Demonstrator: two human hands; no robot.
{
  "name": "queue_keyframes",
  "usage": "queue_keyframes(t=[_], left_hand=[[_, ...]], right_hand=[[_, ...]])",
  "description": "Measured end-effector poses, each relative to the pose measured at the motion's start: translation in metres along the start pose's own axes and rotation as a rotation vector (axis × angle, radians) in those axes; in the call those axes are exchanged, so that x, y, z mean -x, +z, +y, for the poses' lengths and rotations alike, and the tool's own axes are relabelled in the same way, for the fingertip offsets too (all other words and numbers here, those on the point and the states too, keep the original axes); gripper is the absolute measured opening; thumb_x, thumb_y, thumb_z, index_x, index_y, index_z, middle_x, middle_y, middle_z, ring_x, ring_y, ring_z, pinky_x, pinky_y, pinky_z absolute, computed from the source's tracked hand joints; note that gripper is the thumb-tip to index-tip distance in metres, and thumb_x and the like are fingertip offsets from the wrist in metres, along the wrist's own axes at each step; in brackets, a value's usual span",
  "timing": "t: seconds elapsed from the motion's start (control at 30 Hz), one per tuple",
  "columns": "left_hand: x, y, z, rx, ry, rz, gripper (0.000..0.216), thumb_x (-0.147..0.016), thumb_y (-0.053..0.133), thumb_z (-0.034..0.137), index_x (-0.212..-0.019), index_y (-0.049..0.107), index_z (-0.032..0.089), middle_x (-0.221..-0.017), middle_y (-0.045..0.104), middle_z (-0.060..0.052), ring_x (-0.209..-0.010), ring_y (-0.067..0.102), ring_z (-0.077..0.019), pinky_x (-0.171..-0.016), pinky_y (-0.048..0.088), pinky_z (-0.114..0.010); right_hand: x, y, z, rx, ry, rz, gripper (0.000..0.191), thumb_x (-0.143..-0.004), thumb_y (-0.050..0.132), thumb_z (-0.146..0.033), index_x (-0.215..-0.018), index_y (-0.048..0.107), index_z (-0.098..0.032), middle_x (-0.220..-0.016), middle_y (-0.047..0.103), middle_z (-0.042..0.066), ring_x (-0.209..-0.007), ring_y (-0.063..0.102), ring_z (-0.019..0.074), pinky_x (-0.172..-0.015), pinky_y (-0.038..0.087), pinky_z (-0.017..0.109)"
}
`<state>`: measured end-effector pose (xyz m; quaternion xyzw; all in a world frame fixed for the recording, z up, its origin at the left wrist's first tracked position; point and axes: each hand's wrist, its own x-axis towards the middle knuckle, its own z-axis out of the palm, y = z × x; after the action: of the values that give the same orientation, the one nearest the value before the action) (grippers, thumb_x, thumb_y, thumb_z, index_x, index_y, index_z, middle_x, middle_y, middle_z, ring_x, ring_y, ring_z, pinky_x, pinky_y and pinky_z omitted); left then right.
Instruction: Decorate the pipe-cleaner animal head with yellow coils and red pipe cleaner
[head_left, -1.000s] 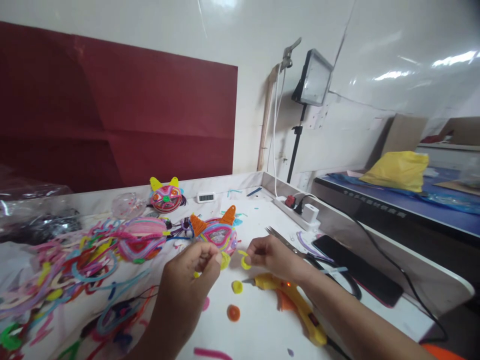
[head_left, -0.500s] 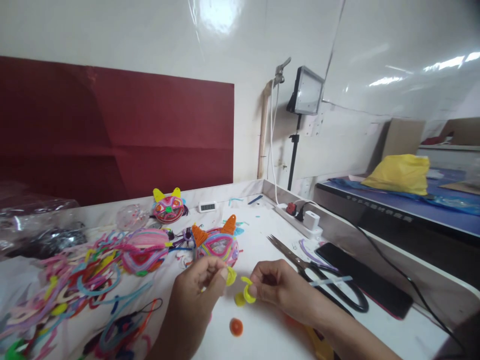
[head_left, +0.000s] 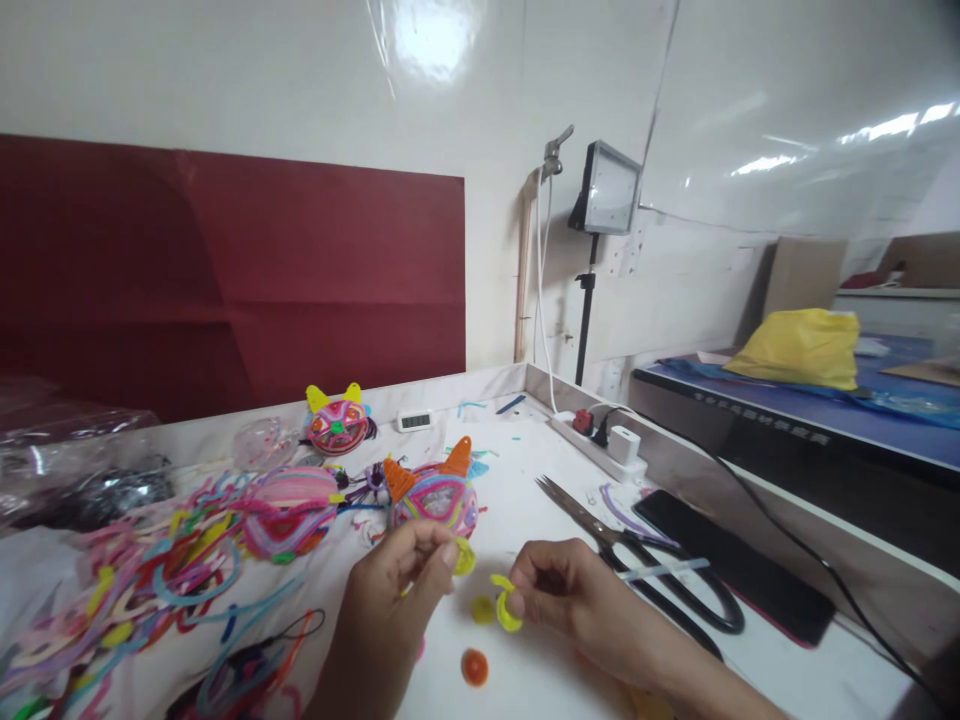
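Observation:
My left hand [head_left: 401, 585] pinches a small yellow coil [head_left: 464, 556] of pipe cleaner just above the white table [head_left: 517, 480]. My right hand [head_left: 559, 588] pinches another yellow curl [head_left: 505, 603] close beside it; the two pieces are a little apart. Below them on the table lie a yellow disc [head_left: 482, 609] and an orange disc [head_left: 474, 666]. Just beyond my left hand sits a pink pipe-cleaner face with orange ears [head_left: 435, 492].
Large black-handled scissors [head_left: 645, 560] and a black phone [head_left: 739, 560] lie to the right. A heap of coloured pipe cleaners [head_left: 142, 570] fills the left. A power strip [head_left: 600, 440], a small digital clock [head_left: 415, 420] and another yellow-eared face [head_left: 337, 420] stand farther back.
The view has tilted up, so the yellow glue gun has dropped out of sight. Both hands sit lower in the frame, still pinching their yellow pieces close together.

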<state>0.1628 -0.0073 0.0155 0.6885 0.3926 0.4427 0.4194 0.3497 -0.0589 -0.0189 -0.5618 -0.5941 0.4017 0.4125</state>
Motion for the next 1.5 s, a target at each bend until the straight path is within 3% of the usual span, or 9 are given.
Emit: queue_keyframes(t=[0.4, 0.6, 0.7, 0.77, 0.9, 1.03, 1.13, 1.3, 1.5], left_hand=[[-0.002, -0.002, -0.008, 0.015, 0.072, -0.045, 0.015, -0.079, 0.059, 0.035, -0.074, 0.065, 0.022, -0.064, 0.069, 0.002, -0.060, 0.066, -0.0155, -0.057, 0.053, -0.021], [0.000, -0.002, -0.007, -0.055, 0.101, -0.036, 0.015, -0.079, 0.059, 0.034, -0.073, 0.066, 0.022, -0.063, 0.068, 0.001, -0.060, 0.066, -0.0171, -0.058, 0.053, -0.023], [0.002, -0.001, -0.006, -0.100, 0.101, -0.044, 0.017, -0.079, 0.057, 0.035, -0.072, 0.065, 0.022, -0.063, 0.068, 0.001, -0.063, 0.066, -0.0179, -0.060, 0.053, -0.024], [0.003, 0.001, -0.004, -0.123, 0.093, -0.036, 0.017, -0.079, 0.057, 0.035, -0.071, 0.064, 0.022, -0.063, 0.067, 0.001, -0.065, 0.065, -0.0180, -0.059, 0.052, -0.023], [0.006, 0.005, -0.001, -0.138, 0.092, 0.008, 0.016, -0.077, 0.057, 0.034, -0.067, 0.062, 0.023, -0.064, 0.066, 0.001, -0.064, 0.063, -0.0174, -0.044, 0.043, -0.019], [0.010, 0.006, 0.002, -0.198, 0.109, -0.063, 0.017, -0.080, 0.054, 0.033, -0.067, 0.061, 0.023, -0.068, 0.065, 0.001, -0.059, 0.060, -0.0157, -0.036, 0.034, -0.019], [0.010, 0.004, 0.003, -0.268, 0.169, -0.116, 0.020, -0.082, 0.052, 0.029, -0.064, 0.058, 0.023, -0.066, 0.064, 0.002, -0.057, 0.058, -0.0145, -0.044, 0.040, -0.020], [0.009, 0.005, 0.002, -0.278, 0.254, -0.130, 0.018, -0.081, 0.050, 0.021, -0.066, 0.059, 0.023, -0.064, 0.062, 0.003, -0.062, 0.060, -0.0152, -0.061, 0.046, -0.023], [0.009, 0.009, 0.000, -0.059, 0.088, -0.151, 0.016, -0.078, 0.056, 0.031, -0.066, 0.062, 0.023, -0.063, 0.063, 0.002, -0.065, 0.060, -0.0164, -0.065, 0.047, -0.024]], right_hand=[[0.007, 0.002, 0.007, -0.011, 0.012, 0.026, 0.023, -0.075, 0.067, -0.037, -0.070, 0.062, -0.015, -0.061, 0.052, -0.002, -0.058, 0.039, 0.0117, -0.054, 0.028, 0.023], [0.015, 0.005, 0.006, 0.331, -0.034, -0.002, 0.005, -0.074, 0.062, -0.014, -0.071, 0.066, -0.016, -0.068, 0.064, 0.001, -0.063, 0.052, 0.0137, -0.057, 0.034, 0.022], [0.017, 0.008, 0.008, 0.511, -0.139, -0.059, 0.021, -0.070, 0.055, 0.000, -0.067, 0.067, -0.017, -0.076, 0.069, 0.003, -0.070, 0.061, 0.0163, -0.063, 0.038, 0.023], [0.018, 0.007, 0.006, 0.563, -0.190, -0.022, 0.024, -0.074, 0.052, -0.002, -0.070, 0.068, -0.019, -0.078, 0.070, 0.004, -0.072, 0.062, 0.0175, -0.064, 0.039, 0.024], [0.023, 0.002, -0.016, 0.365, -0.231, 0.191, 0.014, -0.087, 0.054, -0.025, -0.093, 0.066, -0.022, -0.079, 0.067, 0.001, -0.068, 0.060, 0.0152, -0.061, 0.041, 0.024], [0.024, 0.001, -0.043, 0.256, -0.315, 0.193, 0.013, -0.085, 0.062, -0.031, -0.095, 0.065, -0.025, -0.084, 0.064, -0.002, -0.067, 0.055, 0.0121, -0.059, 0.041, 0.022], [0.020, 0.004, -0.052, 0.279, -0.355, 0.148, 0.004, -0.086, 0.060, -0.023, -0.085, 0.064, -0.023, -0.080, 0.062, -0.003, -0.068, 0.054, 0.0111, -0.060, 0.040, 0.021], [0.016, 0.006, -0.049, 0.287, -0.300, 0.134, 0.010, -0.084, 0.056, -0.015, -0.078, 0.060, -0.022, -0.075, 0.061, -0.004, -0.066, 0.053, 0.0105, -0.059, 0.038, 0.020], [0.015, 0.007, -0.041, 0.142, -0.155, 0.110, 0.012, -0.085, 0.054, -0.026, -0.075, 0.056, -0.019, -0.065, 0.053, -0.004, -0.059, 0.045, 0.0112, -0.052, 0.033, 0.022]])
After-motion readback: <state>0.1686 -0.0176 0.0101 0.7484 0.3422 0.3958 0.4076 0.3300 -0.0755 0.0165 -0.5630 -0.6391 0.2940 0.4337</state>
